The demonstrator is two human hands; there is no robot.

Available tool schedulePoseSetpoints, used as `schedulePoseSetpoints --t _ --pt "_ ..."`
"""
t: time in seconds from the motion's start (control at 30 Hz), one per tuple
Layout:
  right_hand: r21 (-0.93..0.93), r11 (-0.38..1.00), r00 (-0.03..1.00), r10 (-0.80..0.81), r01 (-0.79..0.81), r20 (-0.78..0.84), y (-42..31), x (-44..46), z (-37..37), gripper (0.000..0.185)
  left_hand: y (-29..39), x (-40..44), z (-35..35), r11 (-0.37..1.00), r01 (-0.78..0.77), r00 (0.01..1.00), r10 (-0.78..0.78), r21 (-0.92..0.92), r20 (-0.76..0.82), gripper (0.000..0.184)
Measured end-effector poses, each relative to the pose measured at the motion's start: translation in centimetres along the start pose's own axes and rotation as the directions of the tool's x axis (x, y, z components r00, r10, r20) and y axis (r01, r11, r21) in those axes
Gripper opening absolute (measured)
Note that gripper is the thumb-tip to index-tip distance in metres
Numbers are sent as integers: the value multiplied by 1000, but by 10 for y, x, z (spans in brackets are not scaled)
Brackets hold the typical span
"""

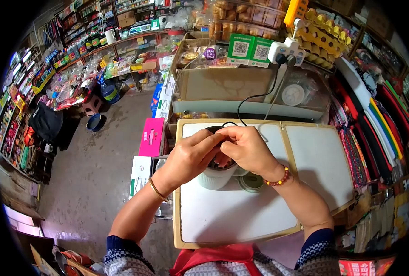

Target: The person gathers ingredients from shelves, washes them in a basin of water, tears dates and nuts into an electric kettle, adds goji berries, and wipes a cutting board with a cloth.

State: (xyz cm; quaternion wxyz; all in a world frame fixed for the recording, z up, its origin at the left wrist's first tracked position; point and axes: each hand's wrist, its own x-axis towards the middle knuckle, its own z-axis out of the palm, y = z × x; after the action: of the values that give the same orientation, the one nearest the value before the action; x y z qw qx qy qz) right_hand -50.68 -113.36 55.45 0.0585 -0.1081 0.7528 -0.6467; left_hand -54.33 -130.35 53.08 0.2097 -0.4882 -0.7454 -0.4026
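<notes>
"What are those hands doing?"

"The left hand (189, 151) and right hand (252, 149) are nearly meeting at the fingertips, hovering over the white container (214, 180)."

"And each grip?"

"The fingers are curling inward, but I can't tell whether either grip is closing on anything (knuckles are hiding it). The container is standing on the table (234, 223), a round greenish thing (251, 182) lying beside it."

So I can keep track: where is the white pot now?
In the head view, the white pot stands on the white tabletop, right of the pink box, beneath the left hand and right hand.
</notes>
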Motion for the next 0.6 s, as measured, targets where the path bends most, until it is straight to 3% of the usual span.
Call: schedulePoseSetpoints --t 0.27,0.33,0.4,0.47,0.53,0.6 --pt "103 995 1000 -1 4 -23 8 2 3 21 -5 -3 3 999 -27 999 28 41 -23 26" --pt "103 995 1000 2 -1 -9 8 2 2 23 -7 -3 3 1000 0 999 0 -5 -53 25" --pt "218 976 999 -14 6 34 6 4 1 27 -8 -1 3 996 72 995 -75 -54 -71 24" --pt "193 981 998 -42 33 43 7 6 2 26 -1 1 5 986 140 978 -152 -88 -144 22" --pt "82 980 981 -173 180 -91 19 12 2 25 3 3 7 974 212 963 -222 -82 -152 24" --pt "-1 987 981 -163 164 -103 25 14 2 25 6 2 11 953 284 941 -299 -109 -157 26"
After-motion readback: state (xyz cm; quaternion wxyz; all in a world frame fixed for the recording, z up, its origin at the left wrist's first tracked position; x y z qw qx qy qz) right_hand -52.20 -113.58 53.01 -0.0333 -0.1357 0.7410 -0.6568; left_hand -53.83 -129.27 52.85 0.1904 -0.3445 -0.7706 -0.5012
